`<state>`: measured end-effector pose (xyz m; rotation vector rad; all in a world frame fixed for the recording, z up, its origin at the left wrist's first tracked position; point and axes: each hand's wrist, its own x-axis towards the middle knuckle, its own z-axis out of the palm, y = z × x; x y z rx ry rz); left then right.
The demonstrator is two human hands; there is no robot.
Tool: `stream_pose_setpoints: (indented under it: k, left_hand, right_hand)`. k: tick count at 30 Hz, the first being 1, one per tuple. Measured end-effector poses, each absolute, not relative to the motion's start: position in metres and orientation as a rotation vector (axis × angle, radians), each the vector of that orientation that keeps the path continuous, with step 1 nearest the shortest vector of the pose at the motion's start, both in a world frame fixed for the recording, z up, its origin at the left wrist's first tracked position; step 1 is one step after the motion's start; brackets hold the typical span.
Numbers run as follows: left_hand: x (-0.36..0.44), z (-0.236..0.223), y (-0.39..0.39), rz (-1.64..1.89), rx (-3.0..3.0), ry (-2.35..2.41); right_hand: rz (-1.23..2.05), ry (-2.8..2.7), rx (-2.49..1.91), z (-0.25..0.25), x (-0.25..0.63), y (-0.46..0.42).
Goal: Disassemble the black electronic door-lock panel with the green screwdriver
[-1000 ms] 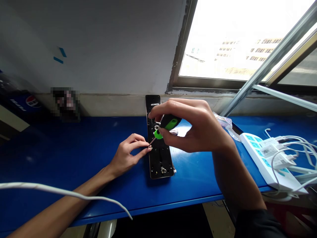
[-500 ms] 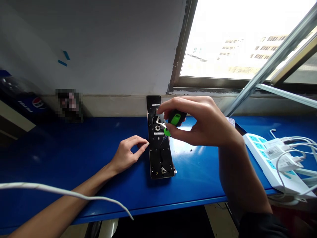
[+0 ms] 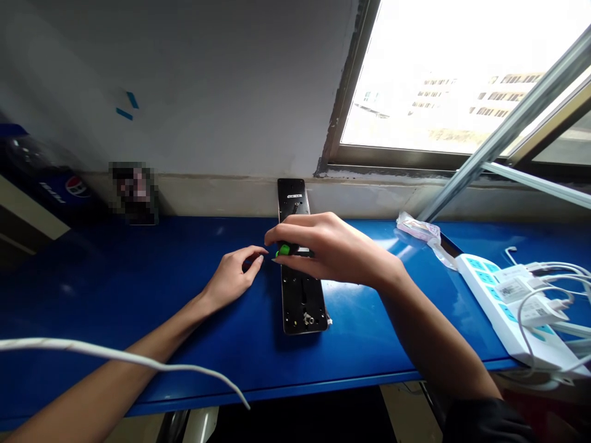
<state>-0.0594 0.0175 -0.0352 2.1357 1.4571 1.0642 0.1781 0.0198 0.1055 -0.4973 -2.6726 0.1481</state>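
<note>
And the right hand has swept left and low across the panel, fingers closed around the driver! Half a second ago the green and black handle sat further right, its thin shaft angled down over the panel; now the green part shows between thumb and fingers at the panel's left edge, and the shaft is lost from sight.

The left hand has come off that edge, hovering just left of it over the table. Thumb and index curl close together, near the driver; whether they pinch anything small, I cannot tell.

The panel holds its place, long and black, far end by the wall, near end short of the table's front edge. The right hand now covers its middle, hiding the white wire and round fitting seen before; the metal fitting at the near end still shows.

Over to the right, the packet is back in fuller view, beyond the power strip and its white plugs.
</note>
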Motion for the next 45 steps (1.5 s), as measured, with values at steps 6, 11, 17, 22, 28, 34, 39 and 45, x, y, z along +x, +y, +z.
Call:
stream_pose_setpoints:
  k: [6,11,17,22,28,34,39,45]
  left_hand:
    - [-0.057,-0.037,0.014,1.056,2.208,1.400]
    - [-0.054,-0.034,0.009,1.037,2.295,1.331]
    - [-0.051,-0.033,0.006,0.984,2.325,1.333]
    - [-0.051,-0.034,0.005,0.939,2.321,1.340]
    - [-0.051,-0.034,0.004,0.986,2.332,1.297]
    - [-0.051,-0.030,0.001,1.118,2.340,1.239]
    - [-0.037,-0.011,-0.007,1.216,2.357,1.123]
    - [0.011,0.028,0.001,0.919,2.574,0.850]
  right_hand:
    - [0.173,-2.721,-0.536,0.102,0.173,0.022]
    - [0.210,-2.677,-0.540,0.102,0.175,0.023]
    - [0.225,-2.683,-0.523,0.099,0.175,0.025]
    - [0.214,-2.650,-0.541,0.101,0.178,0.027]
    - [0.185,-2.509,-0.495,0.106,0.184,0.026]
    - [0.119,-2.410,-0.492,0.121,0.200,0.022]
    - [0.082,-2.424,-0.645,0.143,0.227,0.015]
    - [0.122,-2.602,-0.962,0.158,0.277,0.012]
